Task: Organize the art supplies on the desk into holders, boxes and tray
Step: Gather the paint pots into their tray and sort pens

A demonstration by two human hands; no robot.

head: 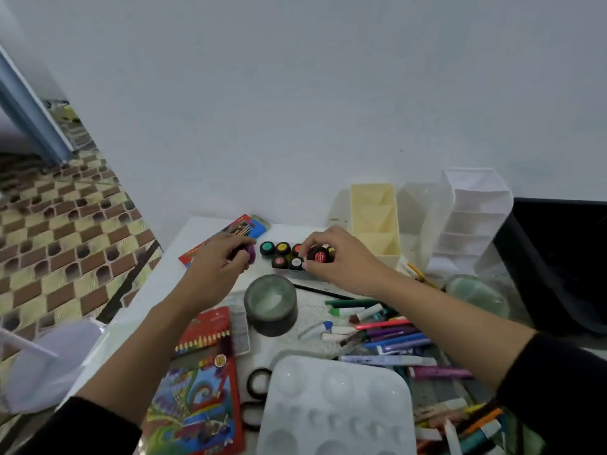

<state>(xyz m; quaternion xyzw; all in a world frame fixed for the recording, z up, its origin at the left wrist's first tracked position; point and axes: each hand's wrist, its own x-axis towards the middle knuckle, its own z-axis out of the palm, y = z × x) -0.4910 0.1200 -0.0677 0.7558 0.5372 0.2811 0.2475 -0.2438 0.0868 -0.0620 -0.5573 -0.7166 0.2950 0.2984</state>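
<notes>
Several small paint pots with coloured lids (pixel 282 248) stand together at the far middle of the white desk (pixel 154 290). My left hand (pixel 218 257) is closed around a purple paint pot (pixel 251 253) just left of that group. My right hand (pixel 335 257) grips a red-lidded paint pot (pixel 320 256) at the right end of the group. A cream divided holder (pixel 377 221) and a clear tiered holder (pixel 473 218) stand behind at the right.
A grey round container (pixel 271 303) sits mid-desk. Markers and paint tubes (pixel 391 333) lie piled at right beside a white palette (pixel 335 405). Coloured-pencil boxes (pixel 203 382), scissors (pixel 258 385) and a brush pack (pixel 230 233) lie at left. A dark bin (pixel 558 257) stands far right.
</notes>
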